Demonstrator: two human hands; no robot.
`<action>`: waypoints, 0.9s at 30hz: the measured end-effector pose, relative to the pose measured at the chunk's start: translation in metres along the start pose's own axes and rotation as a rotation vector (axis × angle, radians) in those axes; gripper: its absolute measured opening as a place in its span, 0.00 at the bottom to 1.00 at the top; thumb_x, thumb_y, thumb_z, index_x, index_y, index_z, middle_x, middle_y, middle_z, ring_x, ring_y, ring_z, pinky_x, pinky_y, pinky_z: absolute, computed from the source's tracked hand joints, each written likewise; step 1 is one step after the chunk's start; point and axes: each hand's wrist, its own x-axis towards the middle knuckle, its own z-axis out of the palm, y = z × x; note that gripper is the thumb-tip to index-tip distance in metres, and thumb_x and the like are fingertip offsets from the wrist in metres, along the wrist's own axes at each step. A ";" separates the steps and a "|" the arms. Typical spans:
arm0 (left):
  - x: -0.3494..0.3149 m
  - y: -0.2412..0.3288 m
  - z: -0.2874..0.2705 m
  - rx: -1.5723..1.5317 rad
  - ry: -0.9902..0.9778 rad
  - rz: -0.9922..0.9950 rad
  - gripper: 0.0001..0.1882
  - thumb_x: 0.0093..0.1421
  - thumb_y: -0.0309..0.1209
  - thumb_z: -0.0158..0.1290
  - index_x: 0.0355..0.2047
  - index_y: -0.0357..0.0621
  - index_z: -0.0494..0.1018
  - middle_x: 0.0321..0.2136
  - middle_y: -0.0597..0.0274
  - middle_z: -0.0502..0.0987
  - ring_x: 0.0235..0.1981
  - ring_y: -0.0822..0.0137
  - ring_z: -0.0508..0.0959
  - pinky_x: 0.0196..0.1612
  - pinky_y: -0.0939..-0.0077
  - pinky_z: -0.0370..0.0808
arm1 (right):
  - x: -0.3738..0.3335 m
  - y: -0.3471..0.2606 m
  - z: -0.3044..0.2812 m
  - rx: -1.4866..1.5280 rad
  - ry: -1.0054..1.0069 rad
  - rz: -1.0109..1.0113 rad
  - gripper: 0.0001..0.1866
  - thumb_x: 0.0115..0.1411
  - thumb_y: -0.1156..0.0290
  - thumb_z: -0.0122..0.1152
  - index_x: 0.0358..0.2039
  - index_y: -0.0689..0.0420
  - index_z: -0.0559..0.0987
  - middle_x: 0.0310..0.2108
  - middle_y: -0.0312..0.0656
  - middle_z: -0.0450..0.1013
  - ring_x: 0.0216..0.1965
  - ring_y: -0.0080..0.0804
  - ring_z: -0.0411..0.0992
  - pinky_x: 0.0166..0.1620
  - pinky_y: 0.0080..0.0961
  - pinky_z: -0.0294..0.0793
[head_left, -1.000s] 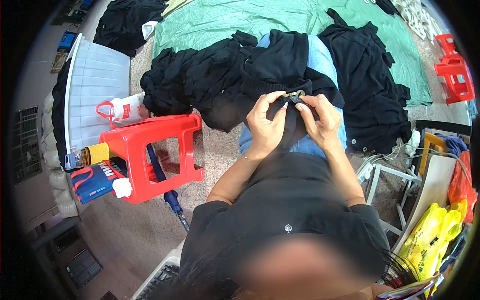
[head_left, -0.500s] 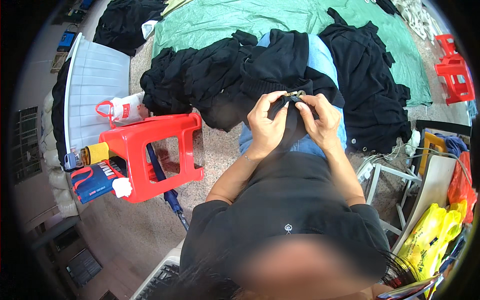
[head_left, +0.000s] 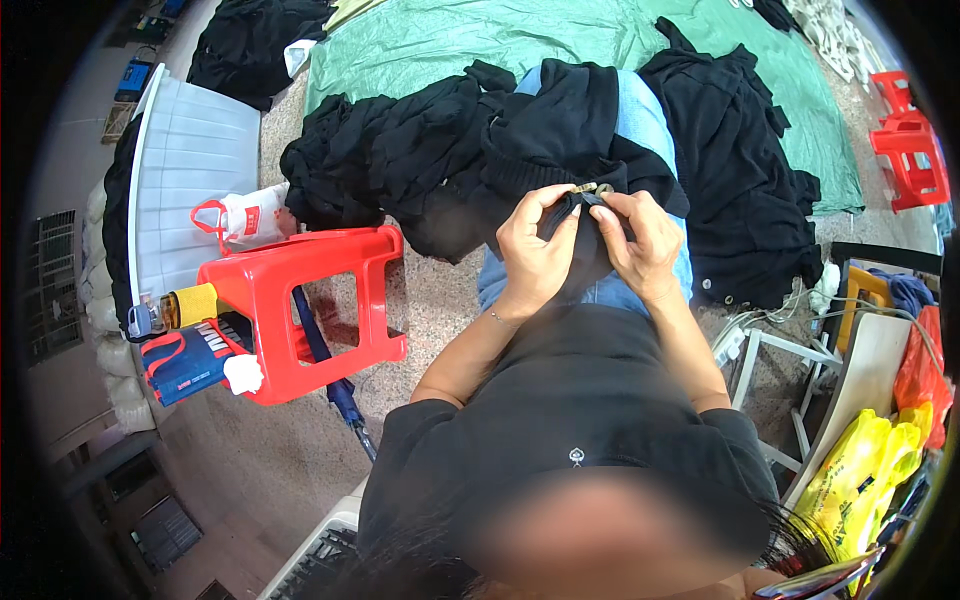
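A black knitted garment (head_left: 545, 135) with a ribbed edge lies across my blue-jeaned lap. Above it, my left hand (head_left: 533, 245) pinches a folded edge of the black fabric between thumb and fingers. My right hand (head_left: 645, 240) grips the same fabric just beside it, thumb tip close to the left thumb. Between the fingertips shows a small brass-coloured piece (head_left: 583, 188), and next to it a round greyish button (head_left: 604, 188) against my right fingers. How these two are joined to the cloth is hidden by the fingers.
Black garment heaps lie left (head_left: 400, 150) and right (head_left: 730, 180), partly on a green sheet (head_left: 430, 45). To the left stand a red plastic stool (head_left: 300, 300), a dark blue umbrella (head_left: 343, 398) and a pale tub (head_left: 205, 150). A yellow bag (head_left: 865, 475) lies at right.
Both hands keep their hold on the fabric; the fingertips and the small pieces between them have shifted only very slightly.
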 end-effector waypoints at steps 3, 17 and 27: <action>-0.001 -0.002 -0.001 0.031 -0.016 0.028 0.11 0.59 0.17 0.57 0.43 0.33 0.76 0.38 0.60 0.81 0.41 0.74 0.79 0.47 0.80 0.75 | -0.002 0.001 0.000 -0.011 -0.013 0.004 0.10 0.50 0.73 0.73 0.32 0.59 0.80 0.22 0.39 0.74 0.21 0.30 0.74 0.25 0.23 0.69; 0.004 0.012 -0.004 -0.083 -0.123 -0.110 0.14 0.57 0.18 0.60 0.44 0.35 0.76 0.39 0.61 0.80 0.40 0.75 0.78 0.45 0.81 0.74 | 0.006 0.011 -0.002 0.623 -0.237 0.572 0.07 0.59 0.77 0.65 0.39 0.60 0.80 0.29 0.26 0.71 0.29 0.10 0.63 0.35 0.11 0.63; 0.012 0.019 -0.018 -0.182 -0.217 -0.231 0.12 0.60 0.25 0.59 0.42 0.31 0.75 0.32 0.64 0.79 0.33 0.78 0.75 0.38 0.80 0.72 | 0.083 0.034 -0.007 0.095 -0.085 0.362 0.08 0.57 0.68 0.66 0.36 0.56 0.82 0.24 0.41 0.77 0.26 0.31 0.76 0.32 0.26 0.72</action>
